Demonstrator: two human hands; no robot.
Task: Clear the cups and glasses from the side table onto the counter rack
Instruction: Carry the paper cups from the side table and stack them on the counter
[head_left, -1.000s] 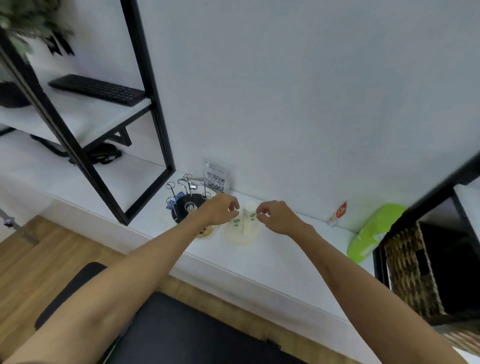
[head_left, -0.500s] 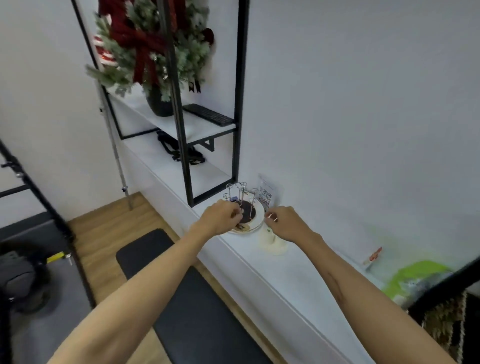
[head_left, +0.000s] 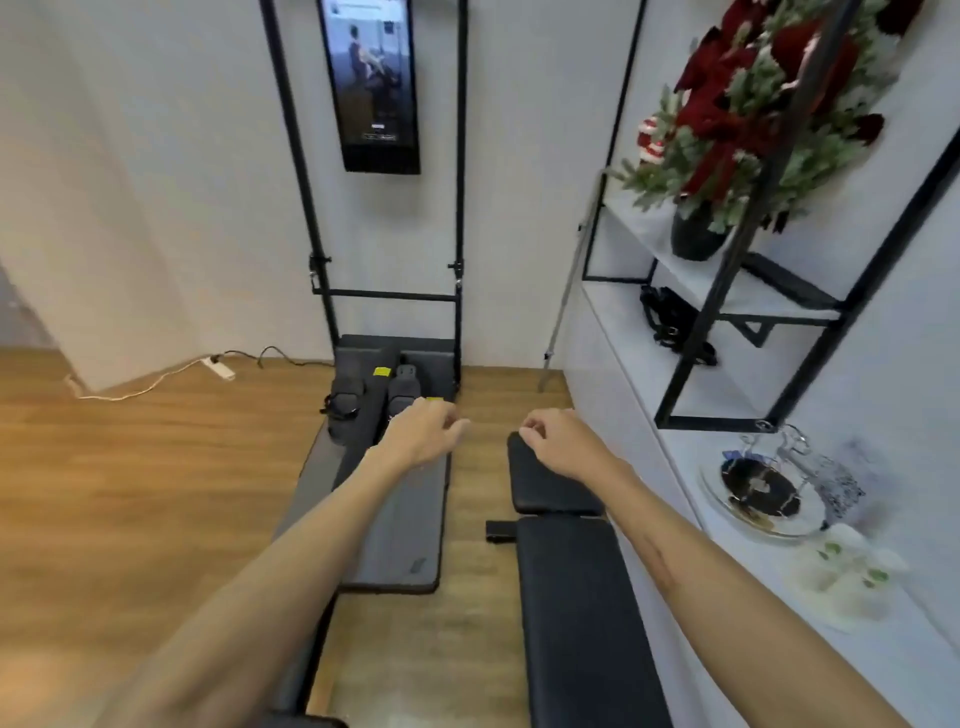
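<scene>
Hands hang over the floor holding nothing, left hand (head_left: 421, 431) and right hand (head_left: 563, 441) with fingers loosely curled; paper cups (head_left: 852, 569) sit on the white tabletop (head_left: 893, 654) beside the wire rack (head_left: 769, 483), seemingly parked there

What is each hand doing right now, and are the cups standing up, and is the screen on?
left hand: loosely curled, holding nothing, over the floor
right hand: loosely curled, holding nothing
paper cups: standing on the white counter, blurred
cup rack: on the counter, pegs look bare
wall screen: on, showing a picture
</scene>
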